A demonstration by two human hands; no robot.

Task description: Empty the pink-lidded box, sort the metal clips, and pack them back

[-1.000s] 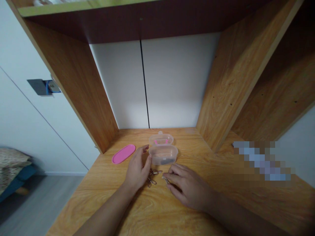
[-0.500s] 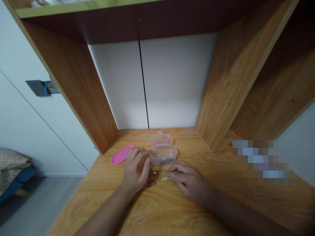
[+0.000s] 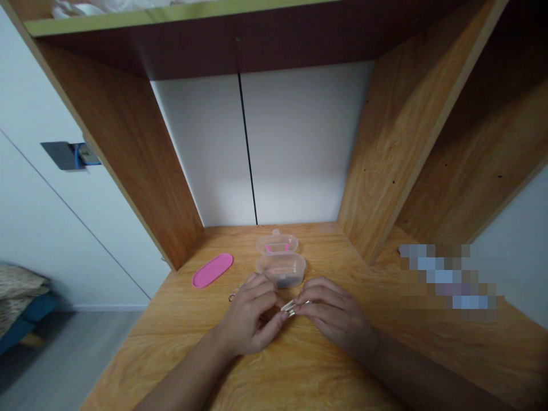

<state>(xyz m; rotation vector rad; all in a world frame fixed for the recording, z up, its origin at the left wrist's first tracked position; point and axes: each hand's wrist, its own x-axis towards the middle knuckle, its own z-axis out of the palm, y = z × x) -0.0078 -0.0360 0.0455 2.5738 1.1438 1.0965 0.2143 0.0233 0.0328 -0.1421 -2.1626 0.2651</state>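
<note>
Before the clear box point(image 3: 280, 270), both hands point(image 3: 250, 313) pinch a small metal clip point(image 3: 290, 307).

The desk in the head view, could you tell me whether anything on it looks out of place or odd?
Nothing looks damaged or spilled. The clear box stands open with its lid behind it, a pink lid lies apart to the left, and both hands, left and right, pinch a small clip.
</note>
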